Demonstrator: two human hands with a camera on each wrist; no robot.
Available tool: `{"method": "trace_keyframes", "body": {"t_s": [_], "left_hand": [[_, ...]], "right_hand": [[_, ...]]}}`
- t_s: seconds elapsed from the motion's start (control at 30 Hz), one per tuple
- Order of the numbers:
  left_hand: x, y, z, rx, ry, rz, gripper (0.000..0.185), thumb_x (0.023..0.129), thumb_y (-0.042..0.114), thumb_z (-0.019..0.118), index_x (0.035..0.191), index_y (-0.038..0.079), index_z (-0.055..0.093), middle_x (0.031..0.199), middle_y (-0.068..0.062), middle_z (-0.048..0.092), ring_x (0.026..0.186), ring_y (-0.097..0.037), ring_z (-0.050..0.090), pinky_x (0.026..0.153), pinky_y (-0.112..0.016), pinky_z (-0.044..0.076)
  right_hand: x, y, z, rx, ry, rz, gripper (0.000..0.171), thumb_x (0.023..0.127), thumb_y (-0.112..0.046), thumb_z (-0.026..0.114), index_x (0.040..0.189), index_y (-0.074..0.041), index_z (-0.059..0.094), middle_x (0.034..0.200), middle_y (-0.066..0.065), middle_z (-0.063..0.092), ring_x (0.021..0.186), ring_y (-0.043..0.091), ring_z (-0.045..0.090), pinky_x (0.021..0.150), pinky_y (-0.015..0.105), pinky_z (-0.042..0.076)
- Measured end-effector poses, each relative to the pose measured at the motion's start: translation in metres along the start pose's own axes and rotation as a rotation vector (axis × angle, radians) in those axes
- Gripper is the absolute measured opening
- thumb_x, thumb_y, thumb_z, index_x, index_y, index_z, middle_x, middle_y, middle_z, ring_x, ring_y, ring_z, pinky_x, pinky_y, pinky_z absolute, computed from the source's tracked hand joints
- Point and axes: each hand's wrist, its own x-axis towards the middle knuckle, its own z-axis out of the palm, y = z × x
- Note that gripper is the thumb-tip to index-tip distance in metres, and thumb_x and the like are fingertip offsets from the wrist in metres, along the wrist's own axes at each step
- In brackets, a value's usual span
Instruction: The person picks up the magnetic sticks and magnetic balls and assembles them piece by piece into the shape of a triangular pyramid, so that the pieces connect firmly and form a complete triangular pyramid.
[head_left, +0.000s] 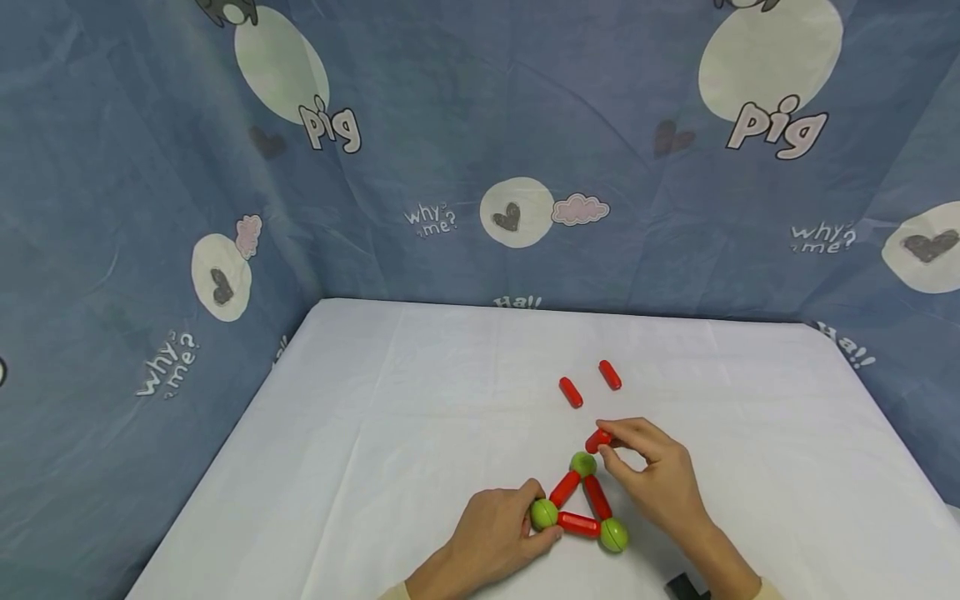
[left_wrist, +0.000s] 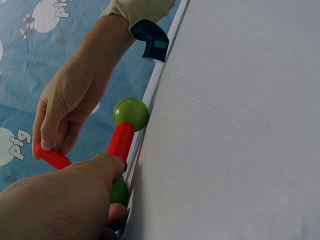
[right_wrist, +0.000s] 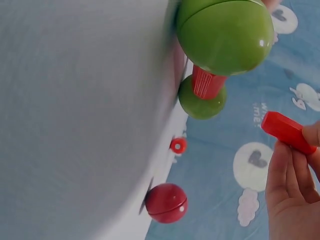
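While the left hand (head_left: 495,533) grips a green ball (head_left: 543,514), the right hand (head_left: 652,475) pinches a tilted red stick (head_left: 597,440).

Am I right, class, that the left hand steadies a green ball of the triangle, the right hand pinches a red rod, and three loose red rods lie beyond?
Not quite: only two loose red rods lie beyond, as the head view shows. The left hand on the green ball and the right hand pinching a red rod are correct.
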Motion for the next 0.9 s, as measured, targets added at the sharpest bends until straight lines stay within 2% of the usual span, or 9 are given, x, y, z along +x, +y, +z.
{"method": "trace_keyframes", "body": {"t_s": [0.3, 0.5, 0.73, 0.9], "left_hand": [[0.0000, 0.0009, -0.0002, -0.003, -0.013, -0.012, 0.031, 0.091, 0.051, 0.072, 0.097, 0.022, 0.063, 0.057, 0.019, 0.042, 0.050, 0.004, 0.038, 0.050, -0.015, 0.032], [0.0000, 0.0003, 0.0009, 0.007, 0.006, 0.004, 0.031, 0.091, 0.051, 0.072, 0.097, 0.022, 0.063, 0.057, 0.020, 0.042, 0.050, 0.005, 0.037, 0.050, -0.014, 0.031], [-0.0007, -0.0009, 0.0015, 0.014, 0.037, 0.031, 0.030, 0.090, 0.049, 0.073, 0.096, 0.021, 0.063, 0.057, 0.021, 0.041, 0.049, 0.007, 0.036, 0.049, -0.012, 0.029], [-0.0011, -0.0008, 0.0013, 0.019, 0.042, 0.033, 0.030, 0.090, 0.049, 0.073, 0.096, 0.022, 0.063, 0.057, 0.021, 0.041, 0.049, 0.006, 0.036, 0.049, -0.012, 0.029]], "right_hand": [[-0.0014, -0.0008, 0.0030, -0.052, -0.007, -0.038, 0.039, 0.080, 0.002, 0.082, 0.116, -0.013, 0.077, 0.100, -0.008, 0.072, 0.087, 0.005, 0.069, 0.081, 0.010, 0.054], [-0.0021, -0.0003, 0.0036, -0.069, -0.027, -0.076, 0.038, 0.079, 0.000, 0.084, 0.114, -0.015, 0.078, 0.099, -0.011, 0.073, 0.088, 0.006, 0.067, 0.081, 0.007, 0.052], [-0.0024, -0.0011, 0.0039, -0.080, -0.058, -0.095, 0.037, 0.079, -0.003, 0.086, 0.114, -0.014, 0.078, 0.099, -0.009, 0.073, 0.086, 0.006, 0.066, 0.076, 0.022, 0.060], [-0.0031, 0.0008, 0.0052, -0.091, -0.072, -0.104, 0.036, 0.078, -0.004, 0.086, 0.112, -0.014, 0.079, 0.101, -0.009, 0.074, 0.087, 0.006, 0.067, 0.080, 0.009, 0.054]]}}
